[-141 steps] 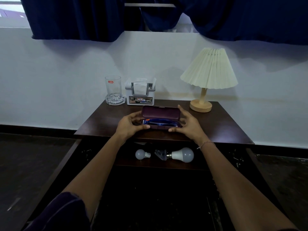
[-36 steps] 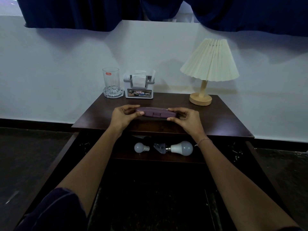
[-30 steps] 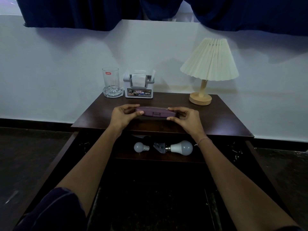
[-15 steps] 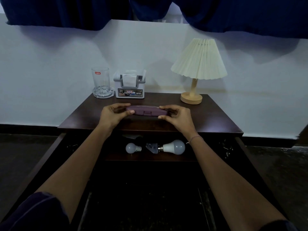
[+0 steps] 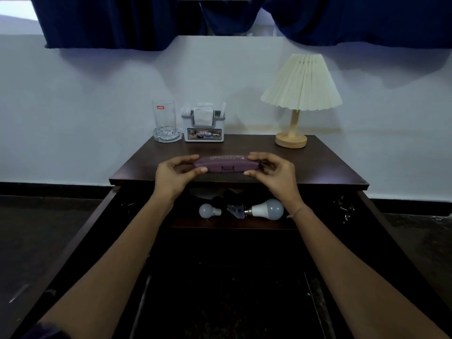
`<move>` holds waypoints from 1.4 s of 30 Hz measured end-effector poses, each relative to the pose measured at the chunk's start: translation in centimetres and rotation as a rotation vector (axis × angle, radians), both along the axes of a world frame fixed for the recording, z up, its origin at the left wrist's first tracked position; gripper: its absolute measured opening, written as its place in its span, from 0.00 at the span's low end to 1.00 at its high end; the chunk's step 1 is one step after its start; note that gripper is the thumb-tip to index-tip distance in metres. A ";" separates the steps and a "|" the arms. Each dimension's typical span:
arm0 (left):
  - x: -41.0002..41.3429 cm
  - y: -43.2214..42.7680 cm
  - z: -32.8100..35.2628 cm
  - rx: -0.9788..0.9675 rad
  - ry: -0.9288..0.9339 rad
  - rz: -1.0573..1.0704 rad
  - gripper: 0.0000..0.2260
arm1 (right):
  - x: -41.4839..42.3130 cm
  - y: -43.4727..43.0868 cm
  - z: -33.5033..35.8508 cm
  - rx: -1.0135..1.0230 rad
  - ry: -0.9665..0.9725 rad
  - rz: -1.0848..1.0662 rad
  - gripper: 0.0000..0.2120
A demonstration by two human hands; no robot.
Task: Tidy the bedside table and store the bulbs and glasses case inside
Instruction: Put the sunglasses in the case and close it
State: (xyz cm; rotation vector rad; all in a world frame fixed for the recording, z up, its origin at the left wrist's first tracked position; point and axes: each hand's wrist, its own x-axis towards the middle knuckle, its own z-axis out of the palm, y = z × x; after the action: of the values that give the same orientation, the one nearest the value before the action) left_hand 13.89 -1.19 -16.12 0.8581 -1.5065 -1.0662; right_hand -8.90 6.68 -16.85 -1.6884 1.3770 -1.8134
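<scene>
Closed case [image 5: 225,163] at desk [image 5: 318,167] front edge; fingers [image 5: 191,158] of my left hand [image 5: 171,177] and right hand [image 5: 271,178] clamped on its ends. Bulbs [image 5: 269,209] stored below. Next: lower case beside them.

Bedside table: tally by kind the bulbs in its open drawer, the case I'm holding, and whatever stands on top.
Bulbs: 2
Glasses case: 1
Lamp: 1
Drinking glass: 1
Glass dish: 1
Napkin holder: 1
Total: 7
</scene>
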 end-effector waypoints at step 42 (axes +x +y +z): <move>-0.8 -2.2 -15.5 0.163 -0.378 0.138 0.22 | 2.9 -1.6 -13.8 0.468 0.663 -0.264 0.16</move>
State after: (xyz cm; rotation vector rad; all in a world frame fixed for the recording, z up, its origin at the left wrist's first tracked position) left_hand 13.12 -3.39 -31.65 1.3166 -1.6549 -0.9709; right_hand -5.99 5.11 -30.64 -1.9735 2.1629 -0.9113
